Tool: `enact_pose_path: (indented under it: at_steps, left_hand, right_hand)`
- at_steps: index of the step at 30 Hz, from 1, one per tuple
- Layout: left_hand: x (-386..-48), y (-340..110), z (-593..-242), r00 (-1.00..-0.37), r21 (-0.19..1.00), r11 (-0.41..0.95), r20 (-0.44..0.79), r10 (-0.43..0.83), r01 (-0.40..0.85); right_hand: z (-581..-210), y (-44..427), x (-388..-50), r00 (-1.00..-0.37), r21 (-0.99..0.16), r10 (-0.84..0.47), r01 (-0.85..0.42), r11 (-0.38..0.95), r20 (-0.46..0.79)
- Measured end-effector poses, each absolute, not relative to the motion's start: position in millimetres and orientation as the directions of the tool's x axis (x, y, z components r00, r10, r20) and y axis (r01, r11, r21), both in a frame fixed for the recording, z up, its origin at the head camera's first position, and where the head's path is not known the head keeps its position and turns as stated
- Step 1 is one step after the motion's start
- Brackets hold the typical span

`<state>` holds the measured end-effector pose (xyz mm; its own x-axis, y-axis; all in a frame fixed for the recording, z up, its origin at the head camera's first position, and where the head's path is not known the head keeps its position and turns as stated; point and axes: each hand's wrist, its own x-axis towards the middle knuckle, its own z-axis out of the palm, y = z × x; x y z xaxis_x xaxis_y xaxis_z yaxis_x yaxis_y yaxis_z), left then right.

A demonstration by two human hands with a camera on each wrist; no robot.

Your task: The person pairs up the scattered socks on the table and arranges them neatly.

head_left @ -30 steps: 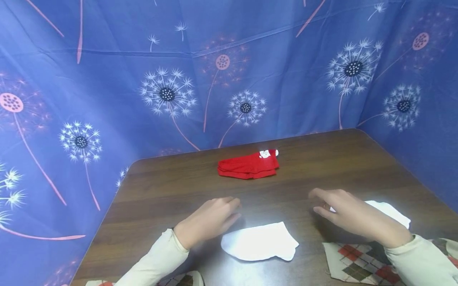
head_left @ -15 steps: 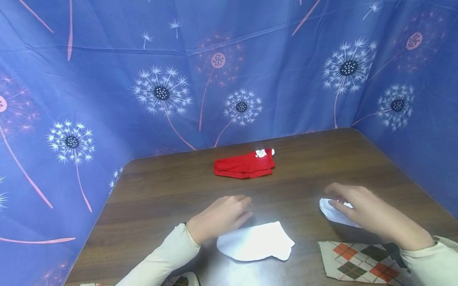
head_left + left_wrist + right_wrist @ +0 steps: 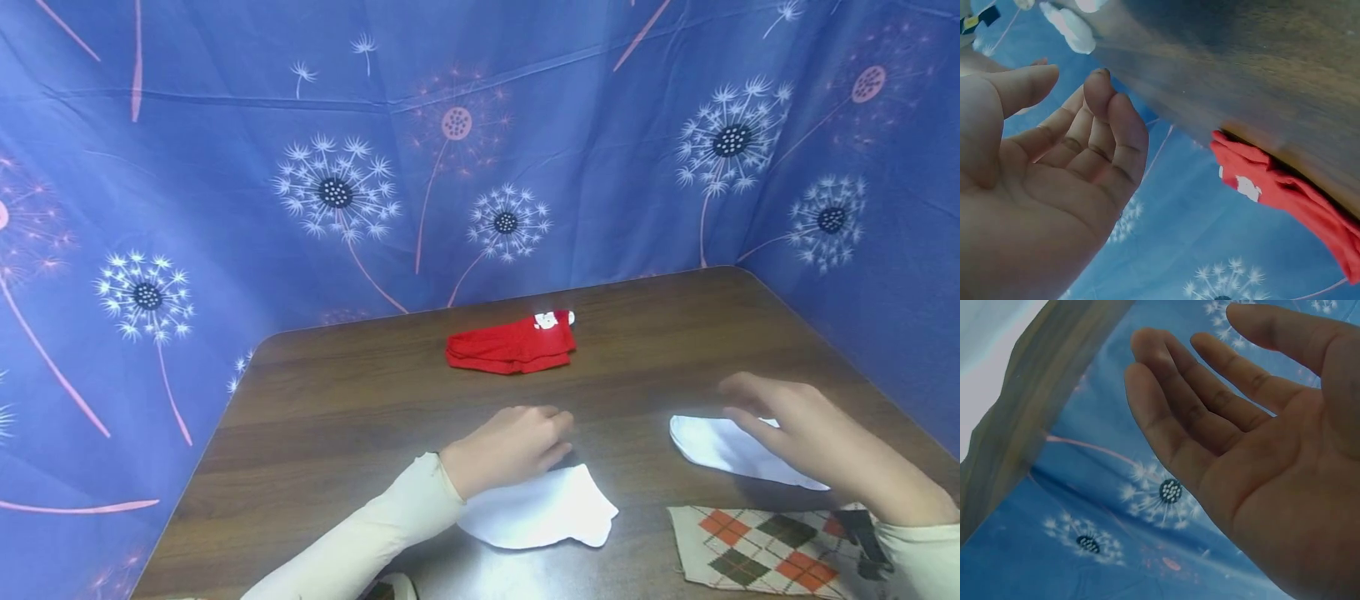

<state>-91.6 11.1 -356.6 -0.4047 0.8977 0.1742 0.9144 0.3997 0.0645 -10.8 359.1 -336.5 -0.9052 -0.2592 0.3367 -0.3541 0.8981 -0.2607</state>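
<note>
My left hand (image 3: 513,446) hovers above the far edge of a white sock (image 3: 551,512) that lies flat near the table's middle front. Nothing is between its loosely bent fingers, as the left wrist view shows of that hand (image 3: 1066,162). My right hand (image 3: 817,437) is over a second white sock (image 3: 720,446) on the right and hides part of it. In the right wrist view the palm of this hand (image 3: 1254,437) is bare, fingers slightly bent and thumb apart. Farther back lie red socks (image 3: 513,346) with a white figure, one over the other.
An argyle-patterned cloth piece (image 3: 765,546), perhaps a sock, lies at the front right, partly under the right sleeve. Another patterned bit (image 3: 393,587) shows by the left sleeve. A blue dandelion-print curtain (image 3: 420,167) stands behind the wooden table (image 3: 337,408).
My left hand has moved right, over the middle white sock. My right hand has moved right, so more of the right white sock shows. The view has shifted slightly.
</note>
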Motion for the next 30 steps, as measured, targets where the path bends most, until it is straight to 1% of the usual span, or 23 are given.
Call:
enact_pose_path:
  at_steps: [4, 7, 14, 18, 30]
  left_hand:
    - [-92.3, 22.3, -363.0, -0.387, -0.016, 0.397, 0.18, 0.904, 0.918]
    - [-92.2, 31.0, -363.8, -0.383, -0.037, 0.395, 0.177, 0.907, 0.918]
    - [-93.1, 53.4, -358.3, -0.375, -0.028, 0.383, 0.143, 0.916, 0.923]
    - [-95.7, 68.7, -357.8, -0.377, -0.026, 0.381, 0.107, 0.92, 0.924]
    - [-100.9, 117.9, -365.8, -0.37, 0.007, 0.37, 0.051, 0.928, 0.929]
  right_hand:
    - [-340.1, 367.9, -9.2, -0.903, -0.253, -0.251, -0.349, 0.902, 0.35]
    - [-343.2, 374.1, -8.6, -0.901, -0.244, -0.244, -0.343, 0.907, 0.358]
    - [-348.9, 384.6, -8.9, -0.915, -0.232, -0.21, -0.3, 0.925, 0.345]
    - [-353.7, 389.9, -8.7, -0.919, -0.251, -0.193, -0.288, 0.924, 0.343]
    - [-367.9, 412.2, -4.3, -0.937, -0.237, -0.126, -0.209, 0.949, 0.325]
